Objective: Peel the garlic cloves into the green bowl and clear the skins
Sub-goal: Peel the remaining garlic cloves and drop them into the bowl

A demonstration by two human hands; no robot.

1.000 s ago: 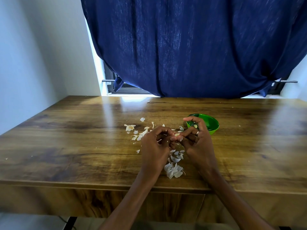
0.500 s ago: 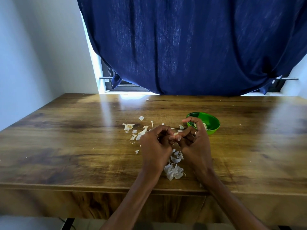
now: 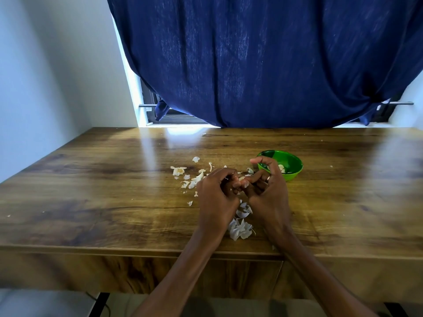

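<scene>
My left hand (image 3: 215, 193) and my right hand (image 3: 266, 191) meet above the wooden table (image 3: 103, 197), fingers curled together around a small garlic clove (image 3: 241, 178) that is mostly hidden between the fingertips. The green bowl (image 3: 290, 164) sits just behind my right hand, with a few pale peeled cloves (image 3: 281, 167) inside. White garlic skins (image 3: 239, 227) lie in a heap under my wrists. More skins (image 3: 192, 179) are scattered to the left of my left hand.
A dark blue curtain (image 3: 263, 65) hangs behind the table's far edge, over a window. A white wall stands on the left. The table's front edge (image 3: 114, 249) runs just below my forearms.
Both hands stay together at the same spot, with the fingers working slightly on the clove. The head view has shifted a little.
</scene>
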